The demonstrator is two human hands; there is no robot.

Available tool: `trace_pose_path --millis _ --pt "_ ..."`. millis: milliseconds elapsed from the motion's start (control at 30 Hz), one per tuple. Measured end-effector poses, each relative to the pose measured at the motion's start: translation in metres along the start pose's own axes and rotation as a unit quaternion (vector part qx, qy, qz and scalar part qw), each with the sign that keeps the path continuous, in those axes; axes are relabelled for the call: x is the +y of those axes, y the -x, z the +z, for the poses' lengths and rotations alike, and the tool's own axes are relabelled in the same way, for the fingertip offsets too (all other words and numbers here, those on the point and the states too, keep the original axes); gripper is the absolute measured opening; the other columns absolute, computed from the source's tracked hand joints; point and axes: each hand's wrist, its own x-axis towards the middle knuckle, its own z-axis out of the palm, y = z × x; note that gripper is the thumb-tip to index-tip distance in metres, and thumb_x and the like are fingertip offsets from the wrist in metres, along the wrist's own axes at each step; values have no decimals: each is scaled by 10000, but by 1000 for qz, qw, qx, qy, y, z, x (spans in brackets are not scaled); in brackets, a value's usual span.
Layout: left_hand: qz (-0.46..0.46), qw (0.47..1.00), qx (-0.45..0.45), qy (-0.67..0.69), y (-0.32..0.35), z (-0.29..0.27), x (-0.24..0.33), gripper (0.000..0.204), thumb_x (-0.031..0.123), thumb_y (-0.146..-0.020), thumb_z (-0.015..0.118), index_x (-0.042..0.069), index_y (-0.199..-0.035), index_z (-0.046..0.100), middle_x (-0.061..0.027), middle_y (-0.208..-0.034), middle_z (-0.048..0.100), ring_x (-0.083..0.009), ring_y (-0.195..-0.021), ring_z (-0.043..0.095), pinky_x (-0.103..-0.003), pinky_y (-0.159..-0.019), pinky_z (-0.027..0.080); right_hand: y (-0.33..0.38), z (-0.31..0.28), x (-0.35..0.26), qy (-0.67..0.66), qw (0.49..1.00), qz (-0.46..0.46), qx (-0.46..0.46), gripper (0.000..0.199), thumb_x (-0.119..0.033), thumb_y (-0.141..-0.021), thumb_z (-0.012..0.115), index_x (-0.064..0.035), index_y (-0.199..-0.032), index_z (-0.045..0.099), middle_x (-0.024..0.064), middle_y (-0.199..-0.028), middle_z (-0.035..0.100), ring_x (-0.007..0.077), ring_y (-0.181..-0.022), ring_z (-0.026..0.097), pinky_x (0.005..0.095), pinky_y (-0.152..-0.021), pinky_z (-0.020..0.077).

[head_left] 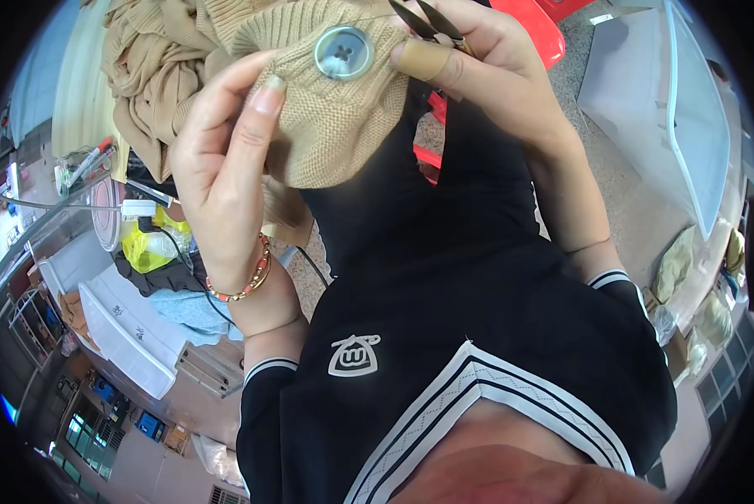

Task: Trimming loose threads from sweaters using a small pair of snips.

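A tan knit garment (pixel 331 139) is held up in front of me, with a large grey-blue button (pixel 343 54) on its ribbed part. My left hand (pixel 222 160) pinches the knit to the left of the button, its thumb on the front and its fingers behind. Dark-bladed thread snips (pixel 431 23) are in my right hand (pixel 507 88), their points toward the upper left. That hand's thumb, wrapped in tan tape (pixel 421 60), is at the knit's right edge. Whether the right fingers also hold a needle or thread is too small to tell.
More tan knitwear (pixel 146 80) lies heaped at the upper left. Below it are a yellow plastic bag (pixel 148 248), a white plug with cord (pixel 138 210) and a white bin (pixel 129 328). A red stool (pixel 535 34) and a translucent plastic bin (pixel 633 101) stand to the right.
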Motion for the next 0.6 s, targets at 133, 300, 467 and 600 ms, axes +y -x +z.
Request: trace_pose_path --millis 133,300,467,600 --pt "-22 999 -11 26 0 -10 -6 249 77 -950 607 -37 -1170 635 23 -941 616 -21 -817 512 -155 -727 385 6 17 -23 -63 988 117 80 245 -54 -953 600 36 -1181 587 3 -1070 640 45 -972 552 195 -889 397" --pt "49 997 -50 -17 -10 1 6 267 74 -958 577 0 -1208 635 -13 -1014 621 -47 -877 536 -170 -770 401 16 16 -8 -60 990 93 93 224 -73 -941 622 19 -1144 618 -7 -984 648 25 -888 562 178 -794 409" --pt "79 982 -129 -112 -20 9 21 252 50 -904 603 12 -1144 671 -60 -1029 627 -113 -911 592 -223 -830 440 19 20 -15 4 995 18 102 210 -70 -920 646 14 -1112 639 -9 -903 651 12 -828 574 172 -691 456" --pt "116 967 -141 -180 -18 12 24 288 66 -945 583 -21 -1216 624 -46 -1058 627 -50 -833 564 -162 -683 440 19 21 -12 83 990 -1 111 194 -48 -902 661 24 -1082 655 -11 -897 656 16 -825 580 172 -697 466"
